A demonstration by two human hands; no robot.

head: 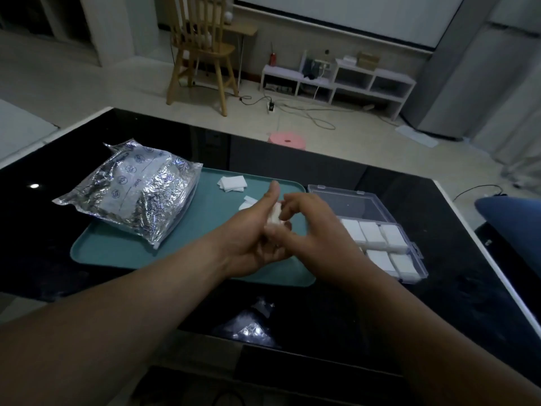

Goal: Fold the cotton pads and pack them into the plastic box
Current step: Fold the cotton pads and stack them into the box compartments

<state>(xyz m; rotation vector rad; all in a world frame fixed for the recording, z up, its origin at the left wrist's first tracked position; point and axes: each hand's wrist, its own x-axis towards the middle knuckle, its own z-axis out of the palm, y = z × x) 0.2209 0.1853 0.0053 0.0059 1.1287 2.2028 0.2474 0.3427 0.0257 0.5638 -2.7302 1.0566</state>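
1. Both hands meet above the right part of the teal tray (117, 250). My left hand (248, 241) has its thumb raised and its fingers curled under a white cotton pad (275, 215).
2. My right hand (317, 230) pinches the same pad from the right with bent fingertips, so each hand grips it, held off the tray.
3. I see the clear plastic box (360, 203) on the black desk (453, 259), just right of the tray, with its lid open toward the far side.
4. White folded pads (373, 233) fill its near compartments in two rows; my right wrist hides part of them.
5. A few loose pads (232, 183) lie near the tray's far edge.
6. A crinkled foil bag (131, 194) rests on the tray's left end and overhangs onto the desk.
7. A crumpled clear wrapper (251, 322) lies on the near desk.
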